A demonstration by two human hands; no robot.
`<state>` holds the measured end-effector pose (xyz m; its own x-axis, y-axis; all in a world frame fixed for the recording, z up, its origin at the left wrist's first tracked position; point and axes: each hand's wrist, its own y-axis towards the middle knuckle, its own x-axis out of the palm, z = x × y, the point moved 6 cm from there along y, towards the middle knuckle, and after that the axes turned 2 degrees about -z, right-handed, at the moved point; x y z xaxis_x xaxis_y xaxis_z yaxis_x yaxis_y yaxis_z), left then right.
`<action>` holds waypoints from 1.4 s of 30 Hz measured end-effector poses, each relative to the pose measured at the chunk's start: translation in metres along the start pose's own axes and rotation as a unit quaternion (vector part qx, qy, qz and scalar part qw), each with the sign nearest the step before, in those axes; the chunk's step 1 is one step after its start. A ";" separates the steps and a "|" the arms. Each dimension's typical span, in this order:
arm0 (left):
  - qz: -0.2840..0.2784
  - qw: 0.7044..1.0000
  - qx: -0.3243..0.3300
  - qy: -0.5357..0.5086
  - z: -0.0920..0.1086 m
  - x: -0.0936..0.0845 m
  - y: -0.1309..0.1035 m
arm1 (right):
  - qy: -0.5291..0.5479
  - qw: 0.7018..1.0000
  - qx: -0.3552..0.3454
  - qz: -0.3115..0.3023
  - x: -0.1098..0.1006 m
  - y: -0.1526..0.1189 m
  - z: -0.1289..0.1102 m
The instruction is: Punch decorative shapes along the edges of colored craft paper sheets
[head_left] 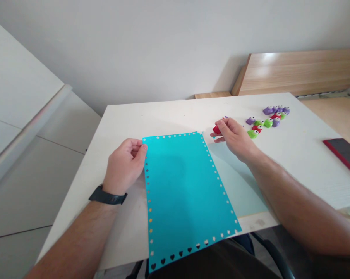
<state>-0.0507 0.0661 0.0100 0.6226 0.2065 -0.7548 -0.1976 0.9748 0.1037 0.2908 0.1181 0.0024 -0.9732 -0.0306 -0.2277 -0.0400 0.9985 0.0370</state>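
Observation:
A bright blue sheet of paper has small punched shapes along its edges: hearts at the near side, stars and other small shapes elsewhere. My left hand pinches its far left corner between thumb and fingers. The near edge of the sheet reaches past the table's front edge. Just beyond the far right corner, my right hand grips a red craft punch, partly covered by my fingers. The punch is apart from the sheet.
Several purple, green and red craft punches stand at the back right of the white table. A pale sheet lies under my right forearm. A dark, red-edged flat object rests at the right. Wooden boards stand behind.

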 end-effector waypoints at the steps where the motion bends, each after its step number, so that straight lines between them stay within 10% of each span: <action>1: 0.001 1.000 -0.001 0.001 0.000 0.000 0.000 | 0.000 1.000 -0.002 0.004 -0.001 0.000 -0.001; 42: -0.033 0.996 0.034 -0.077 0.001 0.004 0.002 | 0.099 0.993 0.027 0.053 -0.007 0.007 0.007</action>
<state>-0.0480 0.0693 0.0074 0.7424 0.1463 -0.6538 -0.1033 0.9892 0.1041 0.2992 0.1255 -0.0024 -0.9970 0.0713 -0.0293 0.0714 0.9974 -0.0035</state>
